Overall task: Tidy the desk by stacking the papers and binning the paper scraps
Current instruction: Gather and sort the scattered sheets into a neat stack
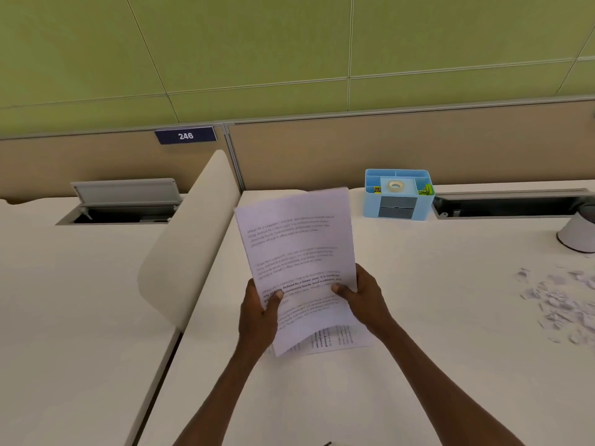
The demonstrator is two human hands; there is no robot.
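A stack of printed white papers (pixel 297 249) is held up above the white desk (pixel 434 365), tilted slightly left. My left hand (pixel 257 320) grips its lower left edge with the thumb on the front page. My right hand (pixel 363 297) grips the lower right edge, thumb on the text. Another printed sheet (pixel 335 341) shows beneath the lower edge of the stack. A scatter of small white paper scraps (pixel 560 304) lies on the desk at the far right.
A blue desk organiser (pixel 398 196) with a tape roll stands at the back. A white rounded container (pixel 578 235) sits at the right edge. A cream divider panel (pixel 190 239) separates the neighbouring desk on the left. Open cable trays run along the back.
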